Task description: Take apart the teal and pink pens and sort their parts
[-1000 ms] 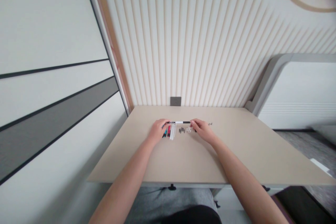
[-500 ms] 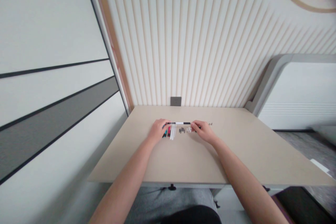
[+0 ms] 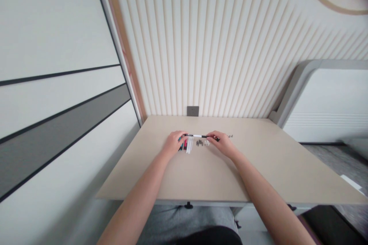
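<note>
A slim black-and-white pen (image 3: 197, 136) is held level above the table, black toward both ends with a white middle. My left hand (image 3: 173, 142) pinches its left end, and my right hand (image 3: 220, 142) is closed around the right end. A dark tip (image 3: 217, 139) shows by the right fingers; whether it belongs to the pen I cannot tell. Under the pen lie a red-and-black piece (image 3: 185, 144), a blue-green-and-black piece (image 3: 181, 147) partly hidden by my left hand, and thin white sticks (image 3: 189, 145). Small grey parts (image 3: 199, 143) and small white parts (image 3: 207, 143) lie nearer my right hand.
Everything lies on a beige table (image 3: 201, 176) against a ribbed wall. A few tiny parts (image 3: 230, 136) sit beyond my right hand. A dark socket (image 3: 193, 111) is on the wall at the table's back edge. White panels stand at left, a headboard (image 3: 324, 99) at right.
My right hand has shifted slightly left toward my left hand, and less of the pen's right black part shows. The pen now tilts slightly down to the right. My left hand has barely moved.
</note>
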Demonstrator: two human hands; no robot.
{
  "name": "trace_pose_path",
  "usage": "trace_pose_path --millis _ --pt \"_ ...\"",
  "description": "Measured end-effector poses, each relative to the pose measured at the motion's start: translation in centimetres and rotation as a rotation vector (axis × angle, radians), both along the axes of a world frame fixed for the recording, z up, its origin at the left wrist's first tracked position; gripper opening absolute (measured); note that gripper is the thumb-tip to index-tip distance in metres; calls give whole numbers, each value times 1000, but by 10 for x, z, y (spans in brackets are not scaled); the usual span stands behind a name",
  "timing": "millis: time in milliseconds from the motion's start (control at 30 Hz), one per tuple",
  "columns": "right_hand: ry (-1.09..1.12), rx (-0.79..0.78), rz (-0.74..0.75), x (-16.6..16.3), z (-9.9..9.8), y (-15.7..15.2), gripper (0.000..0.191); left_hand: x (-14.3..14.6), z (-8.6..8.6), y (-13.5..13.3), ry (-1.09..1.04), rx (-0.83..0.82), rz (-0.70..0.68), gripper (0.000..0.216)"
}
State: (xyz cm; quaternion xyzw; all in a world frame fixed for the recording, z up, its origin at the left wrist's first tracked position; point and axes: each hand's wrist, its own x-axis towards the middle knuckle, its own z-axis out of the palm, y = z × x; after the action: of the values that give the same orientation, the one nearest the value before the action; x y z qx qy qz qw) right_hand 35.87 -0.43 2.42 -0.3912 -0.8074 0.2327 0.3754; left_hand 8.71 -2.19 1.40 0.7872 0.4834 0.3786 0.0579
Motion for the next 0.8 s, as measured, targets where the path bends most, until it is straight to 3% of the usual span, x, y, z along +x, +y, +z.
trace_pose_path --millis 233,400,800 --pt "-25 126 25 0 -1 2 22 -1 -3 1 2 -3 -5 20" --pt "-23 188 6 0 2 0 21 -1 -3 0 -57 -1 88 26" --pt "-41 197 10 -1 -1 0 22 0 5 -7 282 76 134 29"
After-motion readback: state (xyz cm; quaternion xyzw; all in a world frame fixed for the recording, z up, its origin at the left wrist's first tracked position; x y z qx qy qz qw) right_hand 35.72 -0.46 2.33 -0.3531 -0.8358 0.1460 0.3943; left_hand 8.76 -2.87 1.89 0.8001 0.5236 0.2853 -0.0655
